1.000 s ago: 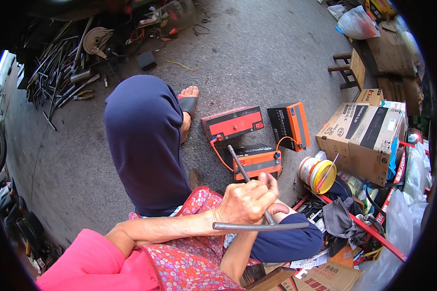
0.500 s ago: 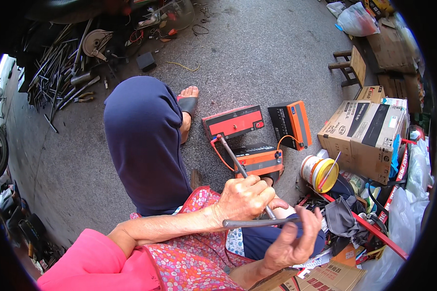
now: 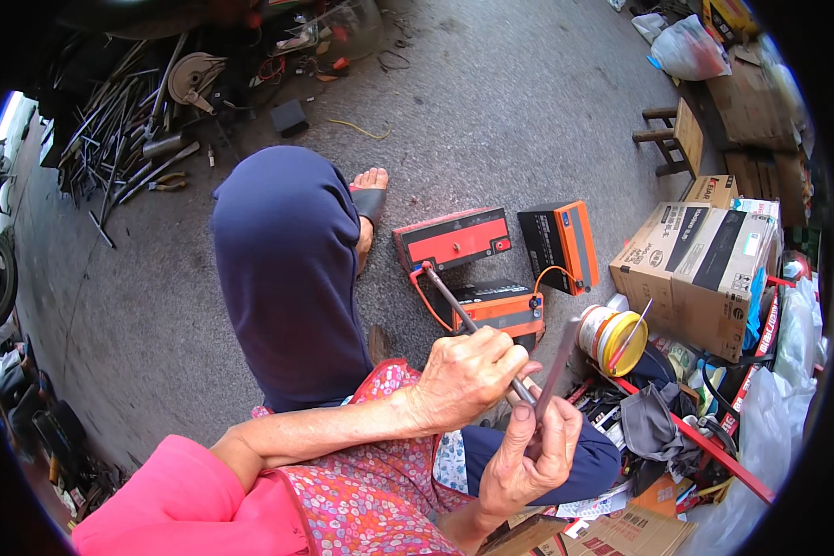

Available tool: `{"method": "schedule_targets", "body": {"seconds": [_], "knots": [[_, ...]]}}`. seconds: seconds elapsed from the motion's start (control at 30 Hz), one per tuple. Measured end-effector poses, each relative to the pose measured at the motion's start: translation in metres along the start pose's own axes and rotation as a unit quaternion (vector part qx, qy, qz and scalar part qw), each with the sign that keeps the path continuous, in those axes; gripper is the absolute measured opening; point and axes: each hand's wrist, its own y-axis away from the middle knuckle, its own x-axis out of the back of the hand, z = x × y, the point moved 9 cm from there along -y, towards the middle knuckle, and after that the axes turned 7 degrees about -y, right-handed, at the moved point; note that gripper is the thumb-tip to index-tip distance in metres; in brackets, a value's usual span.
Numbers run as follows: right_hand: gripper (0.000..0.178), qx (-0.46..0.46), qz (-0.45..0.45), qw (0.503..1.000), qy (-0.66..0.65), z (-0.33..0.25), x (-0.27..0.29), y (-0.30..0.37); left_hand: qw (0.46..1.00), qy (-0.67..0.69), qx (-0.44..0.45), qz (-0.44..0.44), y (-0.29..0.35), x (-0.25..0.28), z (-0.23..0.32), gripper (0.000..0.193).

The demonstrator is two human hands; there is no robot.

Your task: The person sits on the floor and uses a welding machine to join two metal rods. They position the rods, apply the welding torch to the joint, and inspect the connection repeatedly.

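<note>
My left hand [image 3: 468,375] is wrapped round the shaft of a T-handle wrench [image 3: 453,304]. The shaft slants away to a corner terminal of a black battery with a red top [image 3: 454,243]. My right hand [image 3: 533,454] grips the wrench's crossbar near its lower end, thumb on one side and fingers curled on the other. Nearer to me sits an orange-topped battery [image 3: 497,315], partly hidden by my left hand. An orange-and-black battery [image 3: 565,246] stands to its right. An orange-red cable [image 3: 426,298] joins the first two, and another orange cable [image 3: 549,271] joins the last two.
Cardboard boxes [image 3: 690,269], a yellow-lidded tub [image 3: 619,340] and a wooden stool [image 3: 681,137] stand at the right, above mixed clutter and a red bar [image 3: 713,454]. Metal rods and tools [image 3: 111,153] lie heaped at the far left. My raised knee [image 3: 283,250] is left of the batteries.
The crossbar has swung from lying sideways to pointing away from me. My right hand has moved left and closed on it, while my left hand stays on the shaft.
</note>
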Motion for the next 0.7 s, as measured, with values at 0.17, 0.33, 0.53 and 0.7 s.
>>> {"method": "schedule_targets", "body": {"seconds": [0.17,0.33,0.53,0.7], "knots": [[0.019,-0.110,0.056,0.988,-0.093,0.011,-0.002,0.008,0.999,-0.005,0.047,0.000,0.016,-0.018,-0.028,0.026],[0.020,-0.124,0.063,0.987,-0.082,0.018,0.003,0.015,0.999,-0.011,0.043,0.009,0.020,-0.022,-0.030,0.027],[0.021,-0.124,0.059,0.987,-0.083,0.015,0.001,0.011,0.999,-0.009,0.048,0.014,0.019,-0.022,-0.032,0.026],[0.021,-0.114,0.058,0.989,-0.077,0.016,0.001,0.011,0.999,-0.002,0.052,0.004,0.020,-0.023,-0.031,0.026]]}}
